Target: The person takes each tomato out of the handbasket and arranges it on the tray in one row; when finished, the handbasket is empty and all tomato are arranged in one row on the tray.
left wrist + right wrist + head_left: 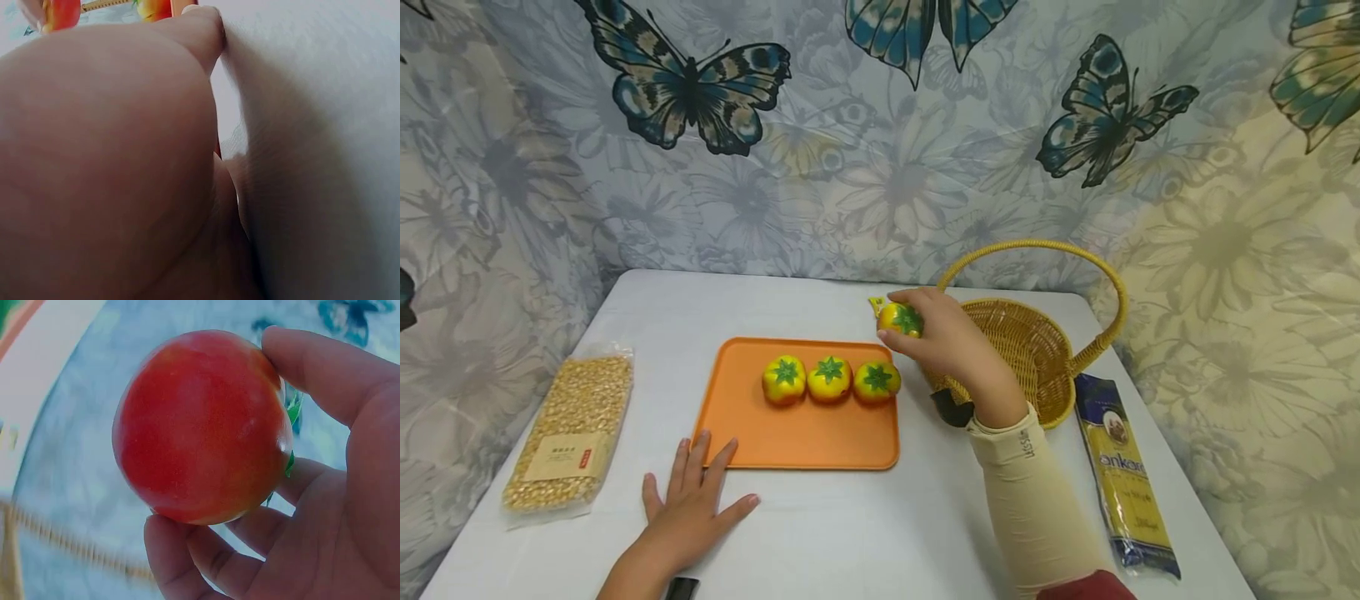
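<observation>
My right hand (pixel 951 333) holds a tomato (pixel 900 319) between thumb and fingers, beside the basket and beyond the tray's far right corner. Its top is yellow with a green star-shaped calyx. The right wrist view shows the glossy red underside of this tomato (pixel 203 428), pinched at the edges. Three similar tomatoes (pixel 830 380) sit in a row on an orange tray (pixel 805 437), the rightmost overlapping its right edge. My left hand (pixel 688 500) rests on the table with fingers spread, fingertips at the tray's near left corner. It fills much of the left wrist view.
A yellow wicker basket (pixel 1015 333) with a tall arched handle stands at the right, partly behind my right arm. A blue and yellow packet (pixel 1126 479) lies beside it. At the left is a bag of yellow kernels (pixel 576 408). A patterned cloth (pixel 902 183) hangs behind the table.
</observation>
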